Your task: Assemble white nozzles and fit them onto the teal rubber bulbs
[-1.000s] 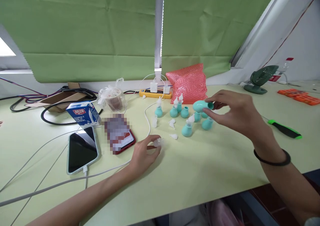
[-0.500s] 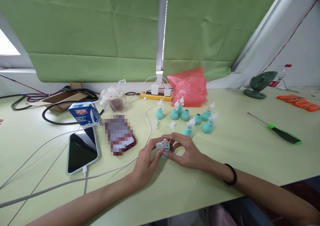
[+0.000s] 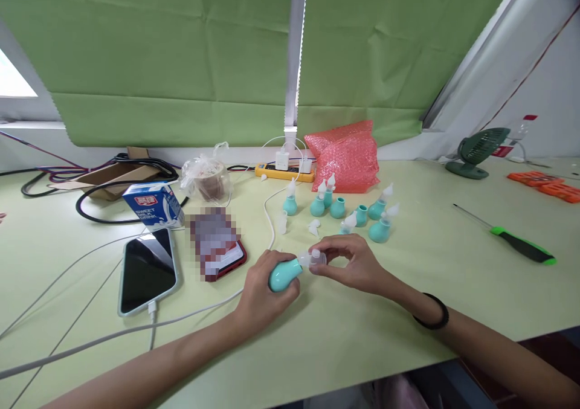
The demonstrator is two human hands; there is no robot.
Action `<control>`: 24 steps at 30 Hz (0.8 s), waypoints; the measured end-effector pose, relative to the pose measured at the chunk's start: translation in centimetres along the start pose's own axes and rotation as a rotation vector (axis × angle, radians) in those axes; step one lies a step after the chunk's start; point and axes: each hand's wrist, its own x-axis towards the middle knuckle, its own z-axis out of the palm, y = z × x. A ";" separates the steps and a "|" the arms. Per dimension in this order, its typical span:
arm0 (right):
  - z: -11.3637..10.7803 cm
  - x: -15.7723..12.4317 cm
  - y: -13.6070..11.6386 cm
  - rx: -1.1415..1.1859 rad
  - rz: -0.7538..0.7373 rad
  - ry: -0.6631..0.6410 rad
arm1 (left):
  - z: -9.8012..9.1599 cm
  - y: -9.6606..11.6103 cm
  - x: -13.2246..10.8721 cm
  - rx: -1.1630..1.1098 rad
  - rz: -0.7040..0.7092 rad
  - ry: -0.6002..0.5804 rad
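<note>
Head view: pale green desk [image 3: 408,312], green blinds behind. Teal bulbs [image 3: 338,206] cluster at twelve o'clock of the hands, phone [image 3: 145,270] at nine. Left hand [image 3: 263,288] wraps the teal bulb [image 3: 283,274], lying lengthwise, neck toward three o'clock; right hand [image 3: 353,263] fingers pinch its clear tip [image 3: 315,258].

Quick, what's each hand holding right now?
Left hand: closed around the teal rubber bulb.
Right hand: pinching the clear tip at the bulb's mouth.
</note>
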 end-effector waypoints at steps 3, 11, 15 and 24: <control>-0.4 0.1 -0.1 0.013 -0.003 -0.079 | -0.1 0.1 0.2 -0.058 -0.046 -0.005; -0.7 0.2 0.2 -0.149 -0.121 -0.205 | 0.0 -0.5 0.1 -0.235 -0.135 -0.072; -1.0 0.1 0.2 -0.285 -0.171 -0.334 | 0.0 -0.7 0.1 -0.189 -0.098 -0.078; -0.7 0.0 -0.1 -0.315 -0.161 -0.405 | 0.0 -0.8 0.1 -0.031 0.017 -0.054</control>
